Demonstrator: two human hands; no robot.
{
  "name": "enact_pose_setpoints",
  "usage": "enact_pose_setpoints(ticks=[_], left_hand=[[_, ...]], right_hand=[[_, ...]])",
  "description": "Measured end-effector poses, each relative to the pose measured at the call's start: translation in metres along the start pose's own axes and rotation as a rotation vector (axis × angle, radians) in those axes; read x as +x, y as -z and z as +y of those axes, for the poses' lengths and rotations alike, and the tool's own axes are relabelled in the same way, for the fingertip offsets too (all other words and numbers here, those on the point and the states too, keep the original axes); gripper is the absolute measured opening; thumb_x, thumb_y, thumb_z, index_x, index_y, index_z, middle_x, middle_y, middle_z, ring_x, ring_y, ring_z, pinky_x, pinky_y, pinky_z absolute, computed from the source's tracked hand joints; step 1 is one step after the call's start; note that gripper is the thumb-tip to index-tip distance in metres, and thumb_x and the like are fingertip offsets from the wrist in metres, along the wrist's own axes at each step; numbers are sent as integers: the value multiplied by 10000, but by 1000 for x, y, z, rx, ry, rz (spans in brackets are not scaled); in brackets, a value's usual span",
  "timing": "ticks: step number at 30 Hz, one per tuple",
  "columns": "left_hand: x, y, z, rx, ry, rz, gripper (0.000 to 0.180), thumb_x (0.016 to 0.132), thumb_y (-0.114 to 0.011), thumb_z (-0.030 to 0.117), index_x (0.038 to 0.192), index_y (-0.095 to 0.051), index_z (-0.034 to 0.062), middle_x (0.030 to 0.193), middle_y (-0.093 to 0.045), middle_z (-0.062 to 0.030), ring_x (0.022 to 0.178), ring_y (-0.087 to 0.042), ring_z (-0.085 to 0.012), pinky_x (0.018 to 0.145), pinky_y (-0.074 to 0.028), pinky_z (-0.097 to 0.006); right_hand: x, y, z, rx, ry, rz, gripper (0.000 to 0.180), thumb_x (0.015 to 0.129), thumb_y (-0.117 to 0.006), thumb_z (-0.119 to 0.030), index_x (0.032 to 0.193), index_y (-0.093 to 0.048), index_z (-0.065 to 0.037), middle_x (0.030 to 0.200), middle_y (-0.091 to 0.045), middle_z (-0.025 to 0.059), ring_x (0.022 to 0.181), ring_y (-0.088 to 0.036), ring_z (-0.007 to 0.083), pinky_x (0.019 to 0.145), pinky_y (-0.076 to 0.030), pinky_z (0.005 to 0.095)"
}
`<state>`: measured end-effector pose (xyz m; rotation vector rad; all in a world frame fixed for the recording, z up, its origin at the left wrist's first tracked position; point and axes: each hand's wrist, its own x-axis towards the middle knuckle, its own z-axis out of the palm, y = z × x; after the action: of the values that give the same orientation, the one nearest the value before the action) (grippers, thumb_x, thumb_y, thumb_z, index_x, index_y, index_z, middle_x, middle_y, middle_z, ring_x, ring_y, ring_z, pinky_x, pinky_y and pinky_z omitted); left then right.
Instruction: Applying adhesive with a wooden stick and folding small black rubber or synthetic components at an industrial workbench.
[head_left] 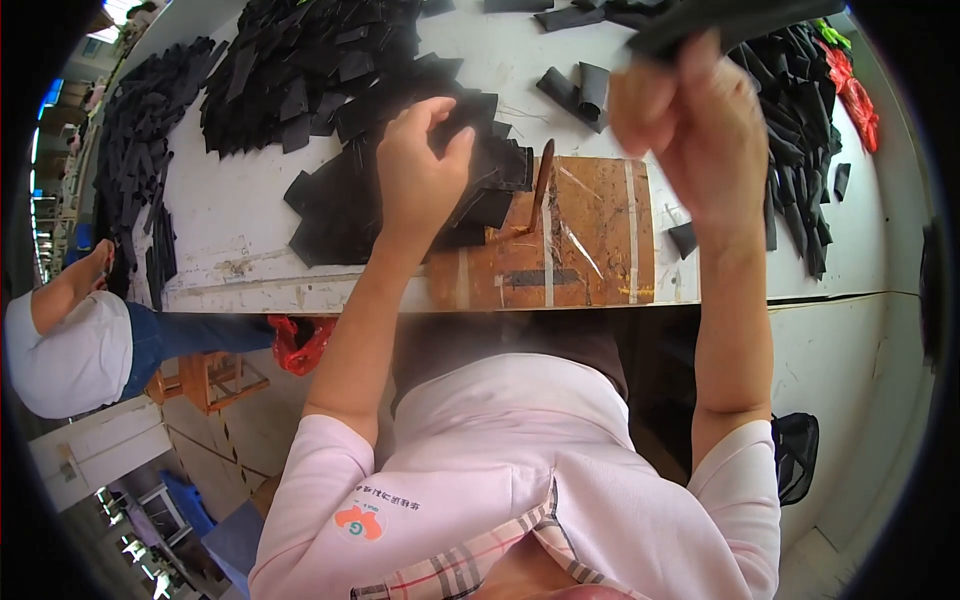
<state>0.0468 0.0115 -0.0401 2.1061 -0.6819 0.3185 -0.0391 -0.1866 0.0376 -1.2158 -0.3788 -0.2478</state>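
My left hand (425,165) hovers over a spread heap of black fabric pieces (335,205), its thumb and fingers apart with nothing between them. Raised at the right, my right hand (695,130) is blurred by motion and closed on a dark piece of fabric (745,22) that sticks out past the fingers. Between the hands, a pointed brown stick (544,180) stands slanting up from a taped brown cardboard sheet (605,225) on the table. Two folded black pieces (577,95) lie just beyond the cardboard, left of my right hand.
A large black fabric pile (300,75) fills the far left of the white table (240,240), with another (135,130) beyond its left part. More rolled pieces (800,140) line the right side beside a red plastic bag (853,100). Another person (75,345) sits at the left.
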Motion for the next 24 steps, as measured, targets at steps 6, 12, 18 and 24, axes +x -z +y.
enact_pose_setpoints(ticks=[6,12,18,24], left_hand=[[11,-50,-41,647,26,-163,319,704,-649,201,953,-545,30,892,-550,-149,895,-521,-309,767,-419,-394],[18,-35,-41,334,-192,220,100,709,-618,88,790,-625,29,824,-595,-102,763,-542,-273,677,-436,-343],[-34,38,17,-1172,508,-69,105,787,-583,4,884,-614,26,805,-620,-17,663,-547,-68,549,-400,-194],[-94,50,45,-1380,675,-286,179,763,-593,-6,942,-600,10,850,-614,-45,712,-569,-113,603,-471,-225]], right_hand=[[-37,-7,31,-288,-313,484,536,894,-366,-462,900,-558,38,617,-509,49,524,-454,97,498,-373,214],[-89,-43,51,-420,-471,361,375,882,-483,-328,766,-566,18,593,-502,42,539,-475,99,490,-380,229],[-88,-77,48,-1005,-69,286,260,731,-665,-226,809,-558,-2,671,-547,96,571,-535,197,503,-429,300],[-73,-90,41,-796,10,333,336,669,-714,-233,884,-582,-10,692,-577,60,696,-587,163,566,-470,236]])
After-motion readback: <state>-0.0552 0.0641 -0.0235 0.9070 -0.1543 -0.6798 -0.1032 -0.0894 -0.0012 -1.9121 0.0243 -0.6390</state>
